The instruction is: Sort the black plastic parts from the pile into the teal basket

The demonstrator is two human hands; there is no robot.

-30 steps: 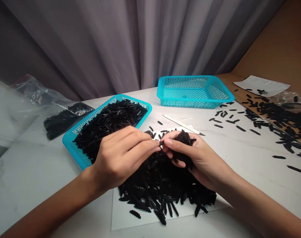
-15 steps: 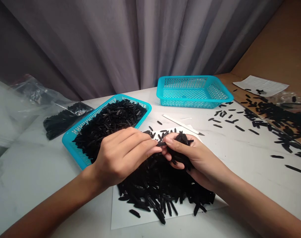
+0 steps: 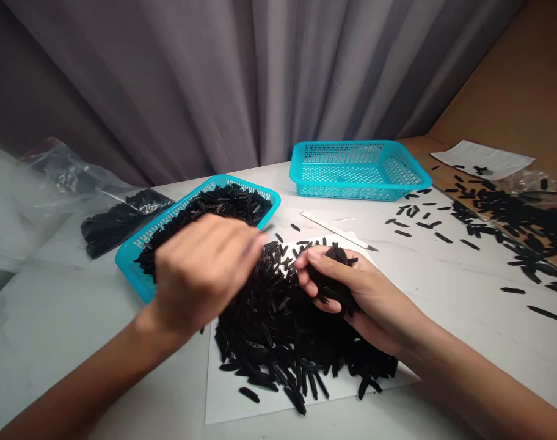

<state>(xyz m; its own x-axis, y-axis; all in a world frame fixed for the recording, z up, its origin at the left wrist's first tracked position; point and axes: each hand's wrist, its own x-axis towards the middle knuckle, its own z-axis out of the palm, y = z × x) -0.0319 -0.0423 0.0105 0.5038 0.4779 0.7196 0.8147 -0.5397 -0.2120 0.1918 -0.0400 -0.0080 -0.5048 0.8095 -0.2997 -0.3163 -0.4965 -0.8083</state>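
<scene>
Two bare hands work above a pile of black strips (image 3: 283, 345) heaped on a white sheet (image 3: 223, 403). The right hand (image 3: 367, 284) is closed around a clump of black strips (image 3: 337, 292), thumb across the top, fingers curled beneath. The left hand (image 3: 209, 263), blurred, has its fingers drawn together; a dark sliver (image 3: 267, 228) at their tips is probably a single strip in a pinch. This hand overlaps the near part of the filled blue basket (image 3: 128, 275) in the view; whether it touches the basket cannot be told. Beyond the sheet stand a second blue basket (image 3: 361, 188) and, between it and the pile, a white-handled tool with a dark pointed tip (image 3: 336, 231).

Likely faults: strips protruding from the clump may slip out if the right hand's grip loosens; the sliver may drop onto the table (image 3: 54, 299) if the pinch slackens during quick motion; a careless reach past the sheet could meet the tool's point.

Compared with half a second earlier, when both hands' fingertips met at one strip, the left hand is now apart, raised and shifted toward the filled basket, exposing more of the pile. The right hand and its clump remain nearly unchanged.
</scene>
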